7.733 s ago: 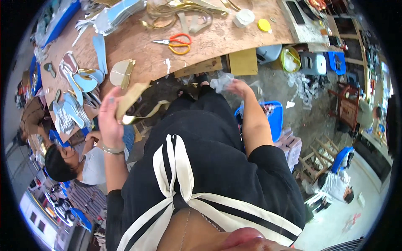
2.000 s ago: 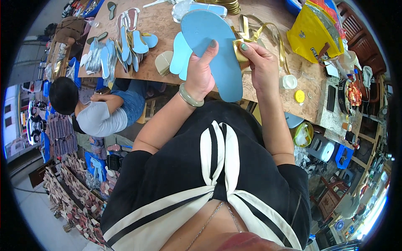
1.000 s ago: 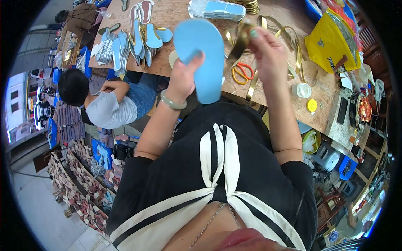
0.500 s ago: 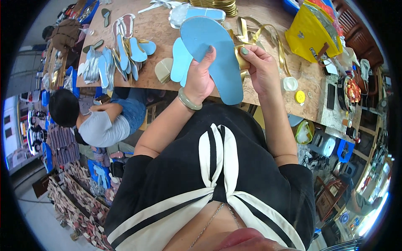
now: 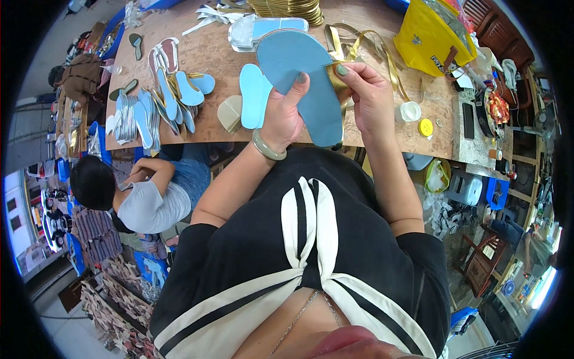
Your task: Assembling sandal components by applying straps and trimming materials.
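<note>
My left hand grips a blue sole-shaped insole above the table's near edge, thumb on its upper face and the other fingers hidden beneath. At the insole's right edge, my right hand pinches a gold strip between thumb and fingers; part of it lies folded over the blue face. Just left of my left hand, a lighter blue insole rests on the table beside a small stack of beige rounded pieces.
Blue insoles are piled on the table's left. Gold ribbon, a white jar, a yellow lid and a yellow bag lie to the right. A person sits at the left near the table edge.
The gold strip now folds further over the insole's right edge onto its blue face. The insole has tilted and looks darker. The whole view has shifted slightly.
</note>
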